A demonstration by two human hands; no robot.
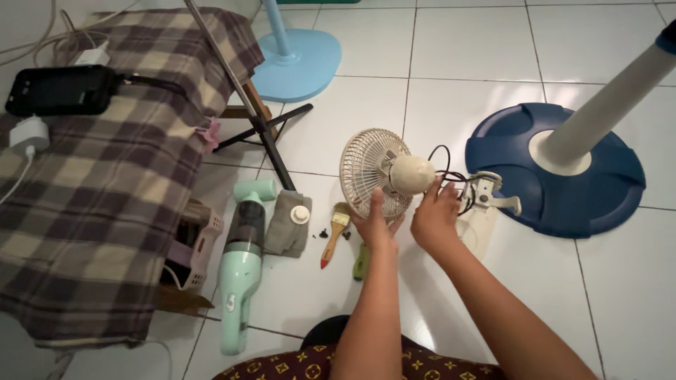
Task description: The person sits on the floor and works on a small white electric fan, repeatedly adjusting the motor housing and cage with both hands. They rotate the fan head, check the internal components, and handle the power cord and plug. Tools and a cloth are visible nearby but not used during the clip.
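Note:
A small cream clip fan (377,172) stands on the white tiled floor, its wire grille facing left and its rounded motor housing (412,174) to the right. My left hand (377,224) grips the lower edge of the grille, thumb up against the mesh. My right hand (434,214) rests just under the motor housing, fingers up at the black cable (451,176) and the fan's neck. The fan's clamp (489,193) lies to the right of my right hand.
A paintbrush (335,234), a green-handled tool (361,262), small black screws (324,232), a grey cloth with a white cap (289,222) and a mint hand vacuum (243,271) lie left. A dark blue fan base (598,190) stands right, a light blue base (299,63) behind, a plaid-covered seat (105,176) at left.

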